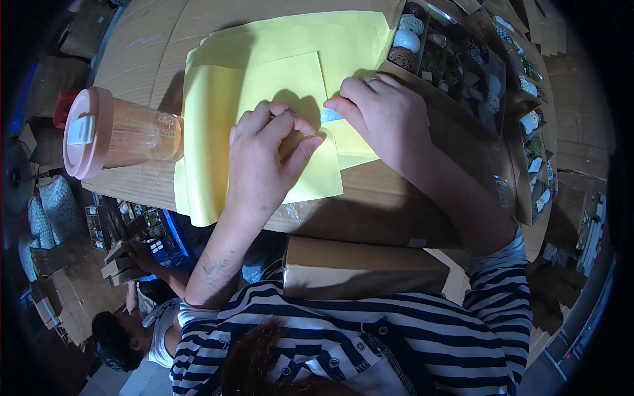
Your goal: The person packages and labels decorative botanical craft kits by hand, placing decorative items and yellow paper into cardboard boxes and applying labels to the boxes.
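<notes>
A stack of yellow paper sheets [277, 59] lies on a cardboard-covered table [396, 211]. My left hand [264, 158] presses on the top yellow sheet [290, 86], fingers curled and pinching something small I cannot make out. My right hand [383, 115] rests just to the right, its fingertips holding a small pale blue-white sticker or tape piece [330, 115] against the sheet. The two hands nearly touch over the sheet's middle.
A clear tumbler with a pink lid [112, 135] lies on its side at the table's left. An open box with compartments of small decorated balls and greenery [456, 63] sits at the right. A closed brown carton [360, 267] is near my chest. Another person [142, 330] crouches lower left among cartons.
</notes>
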A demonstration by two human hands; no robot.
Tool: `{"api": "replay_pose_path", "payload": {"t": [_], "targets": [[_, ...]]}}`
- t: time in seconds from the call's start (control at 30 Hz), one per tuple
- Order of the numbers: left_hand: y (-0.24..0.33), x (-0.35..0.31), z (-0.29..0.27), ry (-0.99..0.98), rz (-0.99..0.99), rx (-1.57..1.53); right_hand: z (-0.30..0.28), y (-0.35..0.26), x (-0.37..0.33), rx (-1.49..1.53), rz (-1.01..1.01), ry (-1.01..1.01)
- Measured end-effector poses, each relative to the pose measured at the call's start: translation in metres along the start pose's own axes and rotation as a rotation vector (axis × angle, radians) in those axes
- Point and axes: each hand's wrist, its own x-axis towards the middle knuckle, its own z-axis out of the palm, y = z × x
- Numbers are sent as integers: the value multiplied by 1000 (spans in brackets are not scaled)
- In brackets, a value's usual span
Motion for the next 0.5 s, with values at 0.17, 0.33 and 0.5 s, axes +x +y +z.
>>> {"api": "replay_pose_path", "payload": {"t": [0.17,0.33,0.5], "targets": [[14,-1,-25,3,9,-328,-2,-1,0,-64,-1,-63],[71,-7,-61,-479,-60,-783,0,7,-4,10,1,-86],[95,-9,-44,-833,9,-634,0,-1,-1,-103,-15,-64]]}}
